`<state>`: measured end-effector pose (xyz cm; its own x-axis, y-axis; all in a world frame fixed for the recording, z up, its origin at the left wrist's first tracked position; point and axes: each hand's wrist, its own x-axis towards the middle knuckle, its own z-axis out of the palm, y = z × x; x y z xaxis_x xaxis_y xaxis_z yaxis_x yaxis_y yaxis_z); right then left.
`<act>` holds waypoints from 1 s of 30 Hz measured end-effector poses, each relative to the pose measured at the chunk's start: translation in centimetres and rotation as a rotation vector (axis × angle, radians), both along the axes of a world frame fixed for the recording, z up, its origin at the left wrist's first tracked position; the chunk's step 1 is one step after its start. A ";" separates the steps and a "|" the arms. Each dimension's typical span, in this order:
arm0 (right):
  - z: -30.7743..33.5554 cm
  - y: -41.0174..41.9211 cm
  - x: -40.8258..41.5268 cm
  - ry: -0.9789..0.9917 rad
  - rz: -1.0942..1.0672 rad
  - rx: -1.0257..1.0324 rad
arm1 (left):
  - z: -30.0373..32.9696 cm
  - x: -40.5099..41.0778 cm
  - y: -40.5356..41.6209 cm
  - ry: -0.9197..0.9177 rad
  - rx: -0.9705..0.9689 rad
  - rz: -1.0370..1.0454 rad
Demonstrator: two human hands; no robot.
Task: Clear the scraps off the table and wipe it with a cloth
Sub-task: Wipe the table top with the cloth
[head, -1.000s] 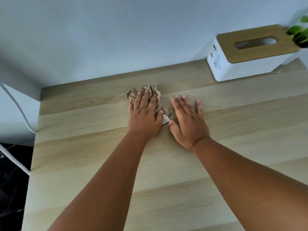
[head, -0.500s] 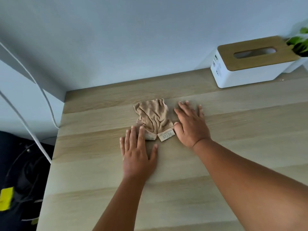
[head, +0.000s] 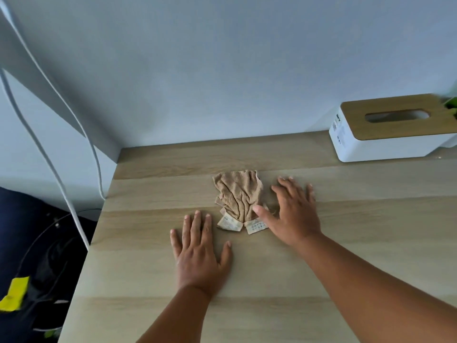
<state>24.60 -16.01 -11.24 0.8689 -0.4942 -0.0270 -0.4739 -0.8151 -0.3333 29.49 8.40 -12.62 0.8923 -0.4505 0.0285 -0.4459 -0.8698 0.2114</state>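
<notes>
A crumpled beige cloth (head: 237, 194) with two paper labels at its near end lies on the light wooden table (head: 358, 231). My left hand (head: 200, 253) rests flat on the wood just left of and nearer than the cloth, fingers spread, not touching it. To the cloth's right, my right hand (head: 294, 211) lies flat with straight fingers, and its thumb touches the cloth's near right edge. No scraps show on the table.
A white tissue box with a wooden lid (head: 393, 127) stands at the back right against the wall, green leaves beside it. White cables (head: 61, 191) hang past the table's left edge. Dark floor clutter and a yellow item (head: 14, 290) lie below left.
My left hand has come off the cloth and slid back toward me onto bare wood. The right hand's thumb has reached onto the cloth's edge. The view has shifted left.
</notes>
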 end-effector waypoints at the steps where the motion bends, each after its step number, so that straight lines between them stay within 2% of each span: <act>1: 0.4 0.2 0.5 -0.022 -0.030 0.025 | -0.1 0.0 0.0 -0.009 -0.003 -0.003; 3: 1.1 1.1 1.8 -0.088 -0.015 0.023 | -0.4 0.1 0.1 -0.022 -0.006 -0.006; 5: 1.5 2.8 3.3 -0.147 0.141 -0.057 | -0.4 0.1 0.1 -0.016 0.000 -0.006; 8: 0.8 6.0 5.5 -0.065 0.393 -0.135 | -0.5 0.1 0.1 0.004 0.017 -0.005; 10: 0.1 7.2 6.0 0.012 0.413 -0.135 | -0.4 0.1 0.1 0.011 0.033 -0.010; 14: -0.5 5.2 4.5 -0.013 0.431 -0.115 | -0.4 0.1 0.2 0.013 0.043 -0.016; 17: -0.4 0.9 3.1 0.024 0.321 -0.138 | -0.4 0.1 0.2 0.003 0.032 -0.023; 20: -0.1 -5.3 3.2 0.107 0.062 -0.138 | -0.4 0.1 0.2 0.005 0.037 -0.026; 23: -0.1 -9.0 6.1 0.219 -0.152 -0.134 | -0.4 0.2 0.1 0.011 0.047 -0.028; 25: 0.0 -8.4 8.9 0.242 -0.239 -0.096 | -0.4 0.2 0.1 0.016 0.050 -0.026; 27: 0.2 -6.5 11.6 0.216 -0.264 -0.072 | -0.4 0.2 0.0 0.019 0.046 -0.025; 30: 0.5 -2.6 13.3 0.155 -0.100 -0.092 | -0.3 0.3 0.0 0.021 0.051 -0.027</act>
<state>37.93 -18.57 -10.75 0.8044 -0.5843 -0.1075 -0.5938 -0.7851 -0.1763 29.74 8.38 -12.94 0.8801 -0.4746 -0.0140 -0.4650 -0.8676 0.1763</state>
